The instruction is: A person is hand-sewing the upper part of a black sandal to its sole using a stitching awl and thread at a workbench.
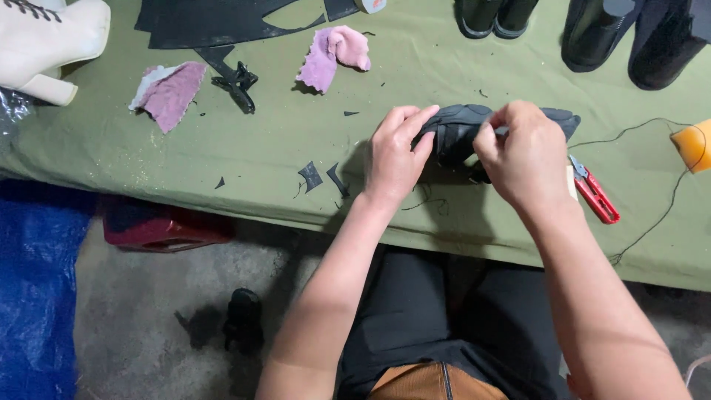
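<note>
the dark grey leather piece (459,133) lay on the green bench cover (281,141), near the front edge and right of centre. the left hand (396,152) grasped its left end, fingers curled over the top. the right hand (526,152) was pinched closed on its right part; whether a needle was held could not be told. the piece appeared light, soft and pliable, likely to fold under its own weight, so a hold at both ends close to the work area seemed appropriate. red thread snips (594,192) lay just beside the right hand. black thread (670,196) ran toward the right edge.
</note>
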